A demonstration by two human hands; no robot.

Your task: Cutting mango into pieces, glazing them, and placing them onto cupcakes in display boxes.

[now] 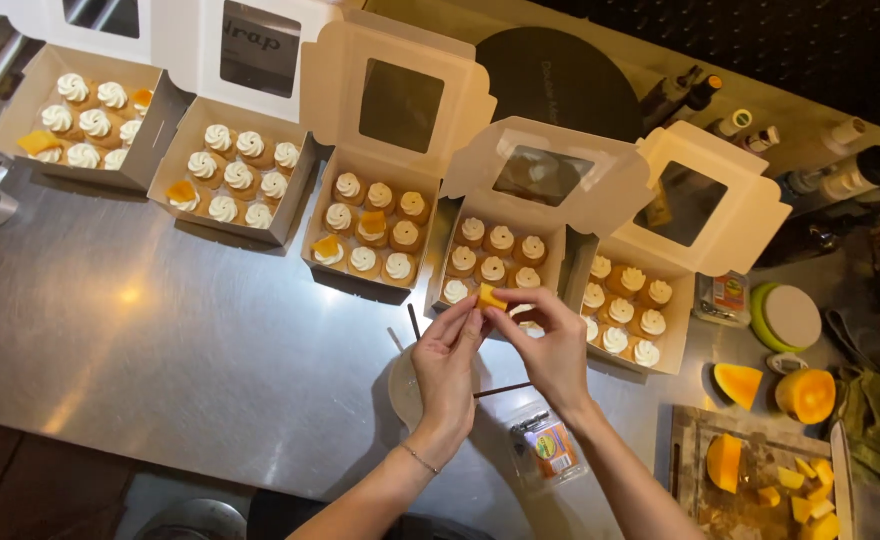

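Head view shows 5 open white window-lid boxes in a row along the back of the steel counter (160, 340), each holding small cupcakes with white cream swirls. The far-left box (85, 120), the second box (232, 172) and the third box (372, 228) each show 9 cupcakes; the fourth box (495, 262) and the fifth box (628, 310) are partly hidden by the hands. Orange mango pieces top some cupcakes in the first 3 boxes.

Both hands meet over the front edge of the fourth box. The left hand (447, 370) and right hand (552, 352) pinch 1 orange mango piece (491, 296) between their fingertips, fingers nearly closed on it.

A small clear packet with an orange label (550, 448) lies near the counter's front edge. A cutting board (695, 480) at the front right corner carries cut mango cubes; 2 mango halves (805, 394) rest just behind it, beside a round green-rimmed lid (786, 317).
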